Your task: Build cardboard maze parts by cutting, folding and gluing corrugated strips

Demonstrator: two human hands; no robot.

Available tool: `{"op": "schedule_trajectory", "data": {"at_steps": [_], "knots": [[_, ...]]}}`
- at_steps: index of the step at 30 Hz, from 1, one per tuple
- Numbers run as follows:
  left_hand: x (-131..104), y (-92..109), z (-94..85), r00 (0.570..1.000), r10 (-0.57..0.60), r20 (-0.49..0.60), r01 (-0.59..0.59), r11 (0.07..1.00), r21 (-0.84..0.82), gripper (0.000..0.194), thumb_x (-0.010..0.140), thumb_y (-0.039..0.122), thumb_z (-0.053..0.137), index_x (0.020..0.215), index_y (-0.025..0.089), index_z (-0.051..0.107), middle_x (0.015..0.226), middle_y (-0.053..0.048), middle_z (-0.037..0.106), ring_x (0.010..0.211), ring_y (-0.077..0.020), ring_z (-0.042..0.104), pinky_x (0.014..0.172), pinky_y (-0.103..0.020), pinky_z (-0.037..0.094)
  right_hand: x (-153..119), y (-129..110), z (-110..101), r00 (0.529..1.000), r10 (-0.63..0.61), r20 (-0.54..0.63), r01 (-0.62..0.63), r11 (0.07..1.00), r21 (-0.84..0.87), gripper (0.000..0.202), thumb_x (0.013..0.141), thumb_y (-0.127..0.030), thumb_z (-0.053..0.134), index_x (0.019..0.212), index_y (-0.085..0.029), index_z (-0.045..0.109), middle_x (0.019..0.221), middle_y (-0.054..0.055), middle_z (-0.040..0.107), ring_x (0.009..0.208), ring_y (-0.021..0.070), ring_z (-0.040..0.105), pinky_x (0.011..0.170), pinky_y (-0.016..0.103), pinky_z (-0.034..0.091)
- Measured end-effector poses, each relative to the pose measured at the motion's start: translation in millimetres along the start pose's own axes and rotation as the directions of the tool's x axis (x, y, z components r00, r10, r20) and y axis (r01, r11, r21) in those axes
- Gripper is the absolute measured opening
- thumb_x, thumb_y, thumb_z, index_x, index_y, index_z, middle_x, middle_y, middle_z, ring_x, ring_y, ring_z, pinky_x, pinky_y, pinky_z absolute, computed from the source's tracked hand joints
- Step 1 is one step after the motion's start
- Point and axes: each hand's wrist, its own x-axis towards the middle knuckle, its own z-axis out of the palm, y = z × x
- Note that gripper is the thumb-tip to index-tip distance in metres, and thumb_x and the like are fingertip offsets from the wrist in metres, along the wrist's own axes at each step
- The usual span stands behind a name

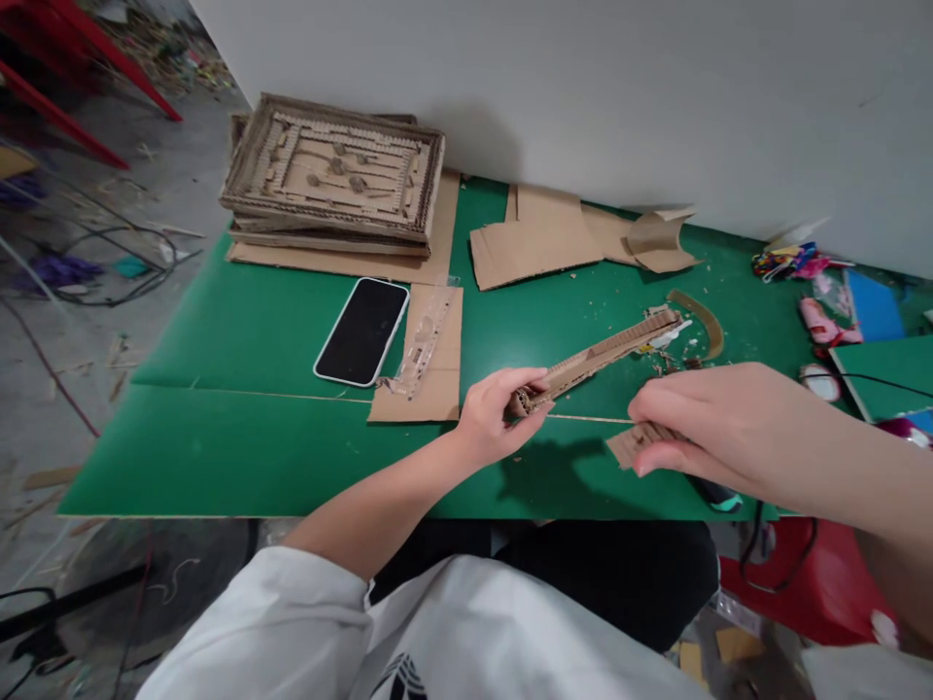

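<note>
My left hand (pixel 500 413) is closed around the near end of a long, narrow cardboard strip (pixel 604 352). The strip slants away to the right, its ridged corrugated side showing, and its far end lies near some scraps. My right hand (pixel 692 423) pinches a small piece of corrugated cardboard (pixel 633 445), held to the right of the strip's near end and apart from it. Part of that piece is hidden under my fingers. Just beyond the strip's far end lies a curved brown strip (pixel 706 326).
A stack of framed cardboard panels (pixel 331 175) stands at the back left. In front are a phone (pixel 362 331) and a clear ruler (pixel 427 340) on flat cardboard (pixel 441 389). Cut cardboard pieces (pixel 539 243) lie by the wall. A dark tool (pixel 721 494) lies below my right hand.
</note>
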Motion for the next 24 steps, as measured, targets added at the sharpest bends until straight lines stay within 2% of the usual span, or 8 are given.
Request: {"op": "schedule_trajectory", "data": {"at_steps": [5, 7, 10, 13, 17, 24], "knots": [[-0.4, -1.5, 0.5, 1.000, 0.007, -0.012, -0.007, 1.000, 0.006, 0.042, 0.079, 0.015, 0.064, 0.119, 0.021, 0.050, 0.089, -0.004, 0.068, 0.080, -0.0127, 0.067, 0.072, -0.024, 0.056, -9.7, 4.7, 3.1, 0.993, 0.072, 0.091, -0.077, 0.996, 0.052, 0.034, 0.093, -0.050, 0.039, 0.087, -0.020, 0.052, 0.055, -0.005, 0.054, 0.042, 0.0098, 0.046, 0.042, 0.023, 0.026], [-0.6, -2.0, 0.7, 1.000, 0.007, -0.009, -0.007, 1.000, 0.007, 0.043, 0.079, 0.015, 0.064, 0.119, 0.021, 0.050, 0.089, -0.004, 0.068, 0.080, -0.0127, 0.067, 0.072, -0.023, 0.056, -9.9, 5.3, -1.7, 0.998, 0.052, 0.033, -0.051, 0.998, -0.023, 0.029, 0.095, -0.044, 0.038, 0.094, -0.020, 0.053, 0.066, -0.002, 0.060, 0.047, 0.0098, 0.049, 0.044, 0.023, 0.026], [-0.2, -1.8, 0.7, 1.000, 0.011, -0.005, -0.011, 1.000, 0.020, 0.041, 0.080, 0.016, 0.064, 0.119, 0.021, 0.050, 0.088, -0.004, 0.069, 0.080, -0.0130, 0.067, 0.072, -0.024, 0.056, 2.0, 4.6, -9.0, 0.992, -0.031, -0.121, 0.004, 0.977, -0.213, 0.029, 0.097, -0.039, 0.034, 0.101, -0.021, 0.056, 0.086, 0.003, 0.064, 0.052, 0.0094, 0.049, 0.045, 0.024, 0.024], [1.1, -0.9, 0.0, 0.999, 0.039, -0.020, -0.037, 0.997, 0.064, 0.037, 0.082, 0.020, 0.063, 0.117, 0.020, 0.050, 0.089, -0.004, 0.069, 0.080, -0.0136, 0.068, 0.071, -0.024, 0.056, 25.3, 3.9, -9.2, 0.989, -0.112, -0.100, 0.071, 0.935, -0.348, 0.030, 0.097, -0.038, 0.034, 0.107, -0.022, 0.058, 0.089, 0.003, 0.062, 0.048, 0.0082, 0.041, 0.044, 0.025, 0.020], [1.0, -0.4, -1.0, 0.997, 0.064, -0.039, -0.056, 0.981, 0.188, 0.031, 0.084, 0.028, 0.060, 0.113, 0.019, 0.049, 0.087, -0.005, 0.068, 0.075, -0.0145, 0.067, 0.067, -0.025, 0.056, 50.6, 5.5, -1.0, 0.983, -0.183, 0.002, 0.168, 0.899, -0.403, 0.030, 0.096, -0.038, 0.037, 0.110, -0.023, 0.058, 0.089, 0.002, 0.058, 0.049, 0.0071, 0.037, 0.046, 0.025, 0.020], [-1.1, 0.7, -2.0, 0.999, 0.029, -0.015, -0.025, 0.978, 0.208, 0.032, 0.083, 0.028, 0.059, 0.112, 0.020, 0.048, 0.090, -0.007, 0.069, 0.077, -0.0164, 0.068, 0.067, -0.026, 0.056, 55.5, 6.5, 6.9, 0.975, -0.222, -0.025, 0.199, 0.913, -0.355, 0.030, 0.097, -0.034, 0.033, 0.100, -0.020, 0.060, 0.086, 0.003, 0.057, 0.058, 0.0077, 0.042, 0.046, 0.024, 0.019]]}}
